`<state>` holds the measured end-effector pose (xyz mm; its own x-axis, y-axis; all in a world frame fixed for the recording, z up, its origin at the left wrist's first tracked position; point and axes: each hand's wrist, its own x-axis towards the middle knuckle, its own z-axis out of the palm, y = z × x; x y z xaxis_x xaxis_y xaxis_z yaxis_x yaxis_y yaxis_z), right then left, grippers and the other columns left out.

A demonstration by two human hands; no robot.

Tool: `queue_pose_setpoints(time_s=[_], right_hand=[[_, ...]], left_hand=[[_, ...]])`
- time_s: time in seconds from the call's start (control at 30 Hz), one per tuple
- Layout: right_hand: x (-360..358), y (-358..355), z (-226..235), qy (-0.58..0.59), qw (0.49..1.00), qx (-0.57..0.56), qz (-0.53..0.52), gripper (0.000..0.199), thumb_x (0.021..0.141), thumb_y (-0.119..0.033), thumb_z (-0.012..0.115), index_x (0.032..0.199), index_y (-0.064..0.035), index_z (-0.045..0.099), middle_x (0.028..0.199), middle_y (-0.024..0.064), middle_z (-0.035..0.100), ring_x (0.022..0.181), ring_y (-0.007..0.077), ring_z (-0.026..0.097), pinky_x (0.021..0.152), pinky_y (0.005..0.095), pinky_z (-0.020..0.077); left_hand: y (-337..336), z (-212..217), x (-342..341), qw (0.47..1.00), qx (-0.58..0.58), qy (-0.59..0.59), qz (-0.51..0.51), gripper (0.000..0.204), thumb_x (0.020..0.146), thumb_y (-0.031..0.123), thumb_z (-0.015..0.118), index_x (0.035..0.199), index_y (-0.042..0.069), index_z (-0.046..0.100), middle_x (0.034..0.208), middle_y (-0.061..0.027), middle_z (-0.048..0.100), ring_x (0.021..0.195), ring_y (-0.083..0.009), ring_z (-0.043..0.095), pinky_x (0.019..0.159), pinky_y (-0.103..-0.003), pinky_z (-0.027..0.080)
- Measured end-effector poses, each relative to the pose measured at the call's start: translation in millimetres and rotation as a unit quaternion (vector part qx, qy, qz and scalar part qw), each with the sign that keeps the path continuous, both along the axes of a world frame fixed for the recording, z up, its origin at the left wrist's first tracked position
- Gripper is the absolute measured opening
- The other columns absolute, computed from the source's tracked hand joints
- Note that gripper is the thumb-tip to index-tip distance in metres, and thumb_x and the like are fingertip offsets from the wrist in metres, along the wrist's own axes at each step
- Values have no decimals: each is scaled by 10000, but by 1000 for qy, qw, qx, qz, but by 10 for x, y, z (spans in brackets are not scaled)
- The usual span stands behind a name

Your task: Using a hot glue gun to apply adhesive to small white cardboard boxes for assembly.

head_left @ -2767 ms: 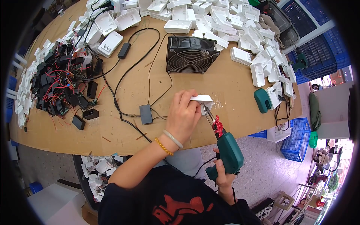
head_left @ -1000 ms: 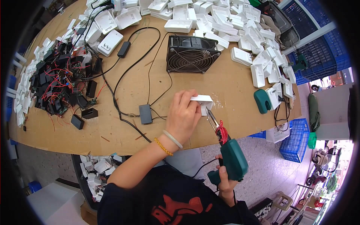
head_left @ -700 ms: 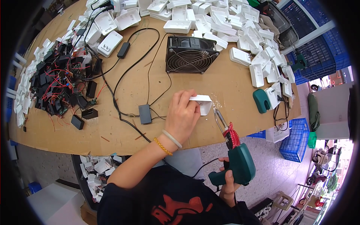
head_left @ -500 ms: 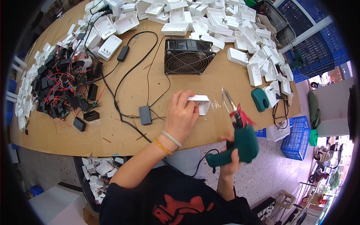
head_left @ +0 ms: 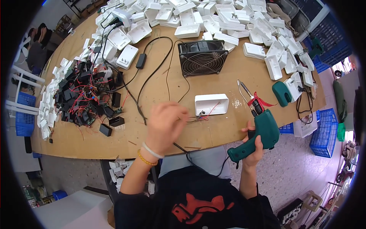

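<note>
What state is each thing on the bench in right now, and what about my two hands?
Soldering gun: held in the right hand, tip raised off the table.
White case: lying on the table, wires coming out of its front.
Left hand: blurred, pinching thin wires beside the case.
Fan: standing upright; cannot tell if it spins.
Black modules: heaped, tangled in red wires.
White shells: piled loose.

Left hand (head_left: 164, 123) is motion-blurred; I can't tell what its fingers pinch. Thin wires (head_left: 201, 116) at the white housing (head_left: 211, 104) are too small to sort. Right hand (head_left: 252, 143) is partly hidden behind the green soldering gun (head_left: 259, 129). Worktop (head_left: 228, 82) far edge and the shell pile (head_left: 244, 23) are cut off at the rim.
</note>
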<state>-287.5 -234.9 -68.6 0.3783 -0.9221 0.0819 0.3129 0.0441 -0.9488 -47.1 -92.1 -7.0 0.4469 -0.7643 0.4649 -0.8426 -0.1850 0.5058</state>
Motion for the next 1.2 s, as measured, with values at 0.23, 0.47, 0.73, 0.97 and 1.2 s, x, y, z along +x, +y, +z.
queue_pose_setpoints(time_s=[0.23,0.47,0.73,0.97,1.2], right_hand=[[-1,7,1,-36,999,3,23,475,900,-210,528,1290,58,493,1125,191,612,871,249,638,663,264,516],[27,59,109,3,1000,2,-7,433,913,-250,479,1214,58,526,1076,158,618,828,224,617,945,365,464],[57,50,140,25,999,16,-20,444,901,-264,504,1198,64,543,1124,197,607,784,207,619,713,279,499],[41,48,121,-46,999,22,9,364,925,-148,556,1242,28,525,1096,135,620,935,207,635,700,278,507],[429,113,616,85,994,18,60,384,873,20,643,1222,-4,482,1063,103,616,930,162,637,819,274,513]], left_hand=[[-333,-27,-154,852,108,-463,-220,157,804,147,573,945,134,641,1007,-5,628,1106,-151,534,1035,-360,314],[-562,41,-32,876,86,-316,-355,166,736,122,586,887,68,633,778,-26,546,866,-182,565,888,-329,442],[-591,144,-239,975,48,-123,-181,113,784,36,648,890,53,614,792,-60,575,750,-243,589,692,-346,485],[-652,241,-292,960,23,258,-106,88,864,79,618,903,11,577,764,-133,673,718,-274,677,640,-344,512],[-624,203,-312,924,22,352,-147,137,875,43,653,973,-54,650,877,-76,717,827,-116,685,764,-242,534]])
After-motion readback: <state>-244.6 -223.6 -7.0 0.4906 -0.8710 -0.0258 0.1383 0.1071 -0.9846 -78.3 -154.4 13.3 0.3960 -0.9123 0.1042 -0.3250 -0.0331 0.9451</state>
